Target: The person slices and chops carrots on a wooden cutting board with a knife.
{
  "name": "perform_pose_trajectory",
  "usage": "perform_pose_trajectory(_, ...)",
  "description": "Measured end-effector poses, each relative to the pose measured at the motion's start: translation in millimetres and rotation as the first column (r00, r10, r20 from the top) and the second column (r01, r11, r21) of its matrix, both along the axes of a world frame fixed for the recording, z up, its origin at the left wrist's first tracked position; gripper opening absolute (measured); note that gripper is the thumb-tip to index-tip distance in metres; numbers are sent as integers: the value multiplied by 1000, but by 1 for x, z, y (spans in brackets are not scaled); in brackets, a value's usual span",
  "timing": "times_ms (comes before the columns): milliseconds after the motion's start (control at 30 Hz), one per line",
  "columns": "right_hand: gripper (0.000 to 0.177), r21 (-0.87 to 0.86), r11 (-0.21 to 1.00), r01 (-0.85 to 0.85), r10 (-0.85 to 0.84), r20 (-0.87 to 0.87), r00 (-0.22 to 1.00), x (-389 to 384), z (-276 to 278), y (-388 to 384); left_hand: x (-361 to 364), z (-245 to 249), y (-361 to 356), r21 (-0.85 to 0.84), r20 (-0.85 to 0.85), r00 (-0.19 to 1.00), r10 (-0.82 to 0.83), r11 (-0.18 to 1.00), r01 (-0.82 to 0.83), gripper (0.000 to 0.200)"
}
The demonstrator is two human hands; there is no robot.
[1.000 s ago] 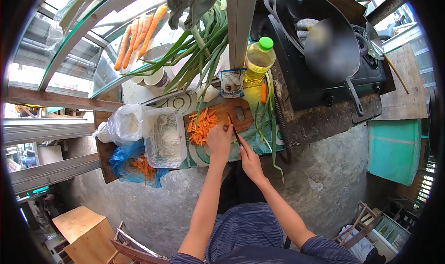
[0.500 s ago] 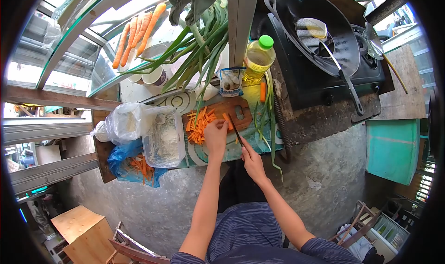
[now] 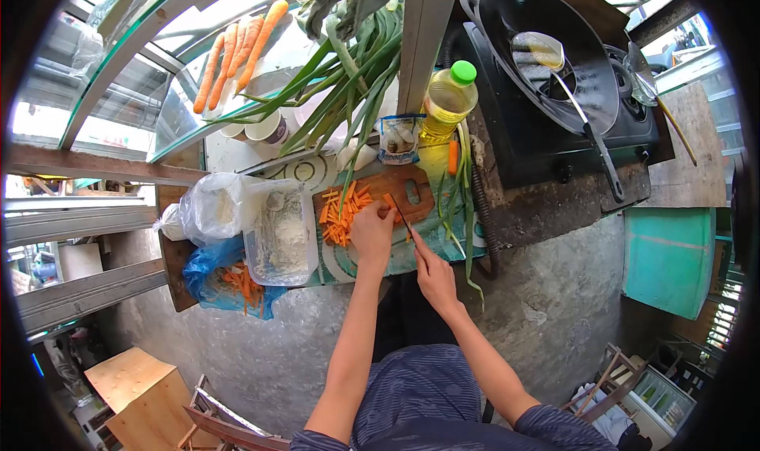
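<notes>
On a wooden cutting board (image 3: 417,210) lies a pile of orange carrot strips (image 3: 339,223). My left hand (image 3: 373,231) is closed at the right side of the pile, its fingertips on a small carrot piece (image 3: 389,201). My right hand (image 3: 435,278) grips the handle of a knife (image 3: 402,218), whose dark blade slants up to the left over the board, just right of my left fingers. A carrot chunk (image 3: 453,157) lies beyond the board's upper right, beside green onion stalks (image 3: 464,183).
A plastic tub of white powder (image 3: 280,237) and a blue bag of peelings (image 3: 237,286) are left. Behind stand an oil bottle (image 3: 448,103), a seasoning packet (image 3: 398,140), leafy greens (image 3: 356,87) and whole carrots (image 3: 237,51). A wok (image 3: 546,24) sits on the stove at right.
The knife blade tilts further left, and my right hand sits slightly lower and to the right. The whole view has shifted a little. My left hand stays by the carrot pieces.
</notes>
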State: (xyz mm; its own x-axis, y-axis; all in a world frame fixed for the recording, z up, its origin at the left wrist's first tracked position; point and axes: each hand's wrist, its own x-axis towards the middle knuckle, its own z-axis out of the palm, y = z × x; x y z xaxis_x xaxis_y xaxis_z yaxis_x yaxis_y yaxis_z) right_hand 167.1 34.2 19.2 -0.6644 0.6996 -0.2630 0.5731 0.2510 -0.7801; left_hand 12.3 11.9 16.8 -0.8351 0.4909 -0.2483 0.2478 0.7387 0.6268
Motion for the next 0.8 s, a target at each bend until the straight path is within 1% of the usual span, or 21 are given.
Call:
perform_pose_trajectory(100,50,111,988,-107,84,196,977,-2,5,-2,-2,-2,1,-28,-1,1000,-10,1000,10,21)
perform_pose_trajectory(200,54,144,973,-182,135,287,948,-7,12,-1,-3,0,3,-58,5,1000,-18,998,18,19)
perform_pose_trajectory(267,55,114,979,-172,147,200,969,-3,-1,4,-4,2,4,-58,11,1000,-21,998,21,18)
perform_pose_trajectory(300,56,97,981,-168,152,154,976,-4,-7,6,-4,1,6,-86,6,1000,-20,996,21,17)
perform_pose_trajectory(367,57,116,981,-155,142,115,983,-7,-18,6,-3,-2,10,-141,-6,1000,-18,990,17,17)
perform_pose_trajectory(500,56,109,988,-107,103,49,994,-12,-20,5,-3,-2,10,-155,-27,999,-33,987,28,17)
perform_pose_trajectory(567,54,51,993,-107,101,104,989,-14,-17,9,-2,-1,11,-149,-35,999,-29,989,24,18)
perform_pose_trajectory(600,53,22,994,-106,102,132,986,-15,-16,10,-1,1,12,-142,-12,1000,-20,990,18,18)
perform_pose_trajectory(700,49,-189,981,37,-38,-2,999,-16,-29,6,-5,4,10,-133,26,1000,-4,991,7,19)
perform_pose_trajectory(800,47,-240,964,117,-144,-100,985,-13,-37,-4,-7,0,9,-131,35,999,-15,991,20,19)
